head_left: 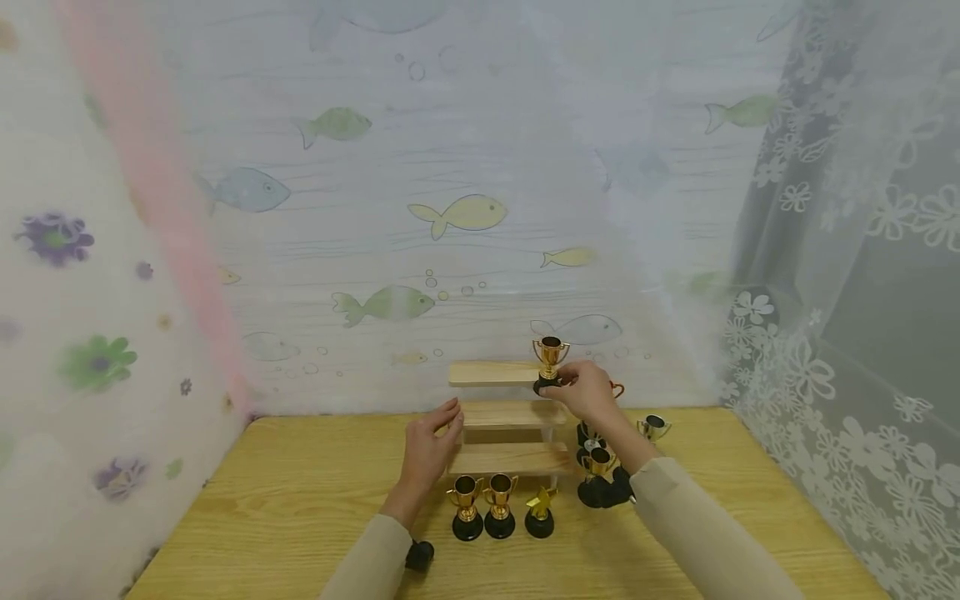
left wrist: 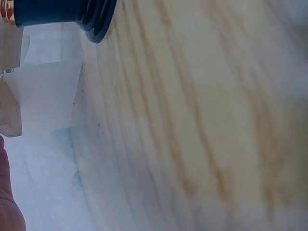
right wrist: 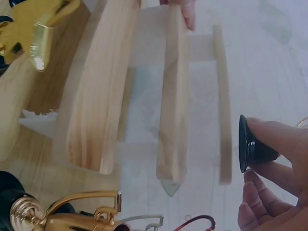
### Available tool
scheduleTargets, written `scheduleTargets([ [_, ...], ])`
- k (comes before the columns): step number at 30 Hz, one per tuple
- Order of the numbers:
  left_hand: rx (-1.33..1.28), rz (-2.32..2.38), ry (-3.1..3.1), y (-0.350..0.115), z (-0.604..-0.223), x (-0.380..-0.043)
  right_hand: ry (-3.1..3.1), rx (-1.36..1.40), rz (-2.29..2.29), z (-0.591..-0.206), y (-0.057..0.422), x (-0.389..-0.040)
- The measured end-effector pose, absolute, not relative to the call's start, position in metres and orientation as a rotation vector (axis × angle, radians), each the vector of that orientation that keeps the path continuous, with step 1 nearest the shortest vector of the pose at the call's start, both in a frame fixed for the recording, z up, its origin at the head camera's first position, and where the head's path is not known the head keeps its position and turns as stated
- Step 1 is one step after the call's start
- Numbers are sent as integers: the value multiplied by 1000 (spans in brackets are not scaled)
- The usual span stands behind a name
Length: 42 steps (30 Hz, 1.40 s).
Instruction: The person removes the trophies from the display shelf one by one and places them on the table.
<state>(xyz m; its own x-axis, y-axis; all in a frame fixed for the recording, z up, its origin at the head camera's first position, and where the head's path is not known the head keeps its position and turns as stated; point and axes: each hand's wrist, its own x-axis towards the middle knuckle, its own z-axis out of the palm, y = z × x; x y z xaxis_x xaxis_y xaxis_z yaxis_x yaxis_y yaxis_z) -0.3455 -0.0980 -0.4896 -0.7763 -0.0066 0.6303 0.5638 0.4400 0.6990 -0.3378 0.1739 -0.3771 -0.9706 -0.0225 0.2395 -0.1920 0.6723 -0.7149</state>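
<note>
My right hand [head_left: 588, 390] pinches a small gold trophy cup [head_left: 551, 352] by its black base [right wrist: 257, 147]. The cup is upright at the right end of the top board [head_left: 491, 375] of a three-step wooden stand; in the right wrist view a gap shows between base and board. My left hand [head_left: 426, 443] is at the stand's left side, its fingers [right wrist: 189, 14] against the end of the middle board [head_left: 513, 413]. Below the lowest board [head_left: 510, 459] stand two gold cups [head_left: 466, 497] and a gold star trophy [head_left: 539, 507].
More trophies cluster right of the stand, among them a gold cup [head_left: 598, 463] and a silver-looking cup [head_left: 654, 427]. A black base [head_left: 420, 556] shows beside the left sleeve. A fish-patterned curtain [head_left: 465, 275] hangs behind the wooden table [head_left: 315, 467].
</note>
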Motion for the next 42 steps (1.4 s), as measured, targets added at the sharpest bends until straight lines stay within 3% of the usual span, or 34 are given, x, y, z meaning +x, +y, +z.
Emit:
scheduleTargets([
  [27, -451, -1368, -2147, -98, -489, -343, -2694, 408, 1196, -399, 211, -243],
  [42, -464, -1370, -2153, -98, -488, -343, -2790, 387, 1269, -440, 223, -225],
])
